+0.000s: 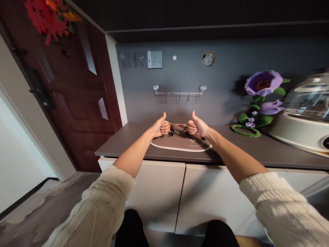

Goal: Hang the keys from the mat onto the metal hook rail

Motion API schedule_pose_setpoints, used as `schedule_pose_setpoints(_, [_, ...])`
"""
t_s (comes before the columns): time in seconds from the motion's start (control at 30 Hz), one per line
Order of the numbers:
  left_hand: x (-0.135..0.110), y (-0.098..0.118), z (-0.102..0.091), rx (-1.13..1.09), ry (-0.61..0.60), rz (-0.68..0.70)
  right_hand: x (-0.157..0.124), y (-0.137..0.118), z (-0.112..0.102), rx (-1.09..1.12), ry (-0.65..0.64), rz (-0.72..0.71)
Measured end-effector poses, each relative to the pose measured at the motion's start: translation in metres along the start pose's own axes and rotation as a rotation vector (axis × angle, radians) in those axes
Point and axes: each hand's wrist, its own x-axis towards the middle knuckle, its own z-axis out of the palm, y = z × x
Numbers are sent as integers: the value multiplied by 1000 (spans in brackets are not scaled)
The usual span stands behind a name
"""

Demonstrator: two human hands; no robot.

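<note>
My left hand [161, 127] is closed in a fist with its thumb pointing up, above the left part of a brown mat [174, 143] with a pale rim. Opposite it, my right hand [197, 127] makes the same thumb-up fist over the mat's right part. Nothing shows in either fist. Between and partly behind the hands lie several keys [177, 131] and small items, too small to tell apart and partly hidden by the fingers. The two hands are apart, at about equal height.
A rail with hooks [177, 93] is fixed to the grey wall above the mat. Purple flowers [264, 84] and a pale appliance with a clear lid [295, 132] stand on the dark counter [239, 147] at right. White cabinet doors [156, 185] are below; a dark red door [74, 99] is left.
</note>
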Motion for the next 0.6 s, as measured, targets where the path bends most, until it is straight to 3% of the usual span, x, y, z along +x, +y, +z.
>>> schedule_pose_setpoints(0.2, [-5,-17,-19,-110,-4,-56,1,30,-5,130,-51,-55])
schedule_pose_setpoints(0.6, [-8,-16,-14,-86,73,-33,2,31,-1,157,2,-47])
